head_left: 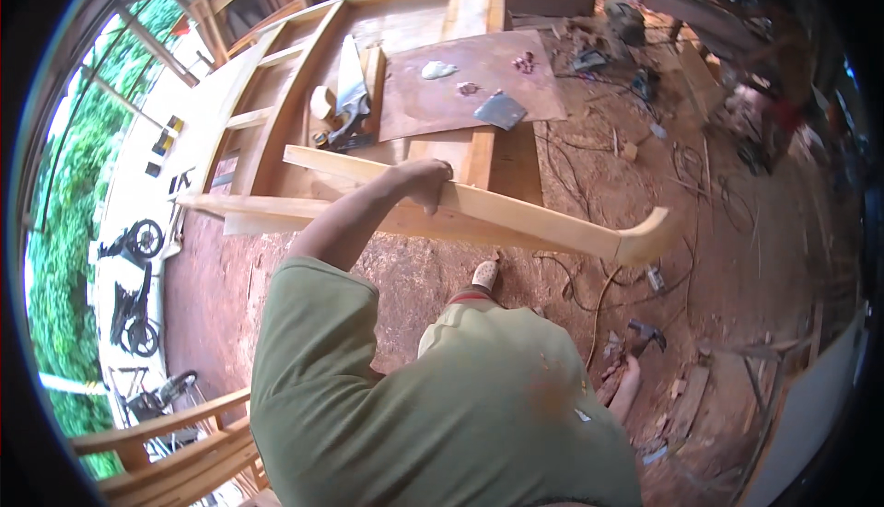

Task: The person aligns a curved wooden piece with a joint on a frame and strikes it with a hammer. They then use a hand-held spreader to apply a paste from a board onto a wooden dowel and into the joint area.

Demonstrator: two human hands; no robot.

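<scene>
Wide fisheye view, head-worn, looking down, close above the green shirt (433, 406)

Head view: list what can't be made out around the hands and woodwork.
In the head view:
Curved-ended wooden plank: part hidden by the left hand.
Hammer: handle partly hidden by the right hand.
Wooden frame: partly covered by the brown sheet.
Wooden rails, lower left: cut off by the picture's lower edge.

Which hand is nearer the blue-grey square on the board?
Left. Your left hand, around the wooden piece, is on your side of the square, slightly left; your right hand, holding a hammer, is farther off, rightward.
</scene>
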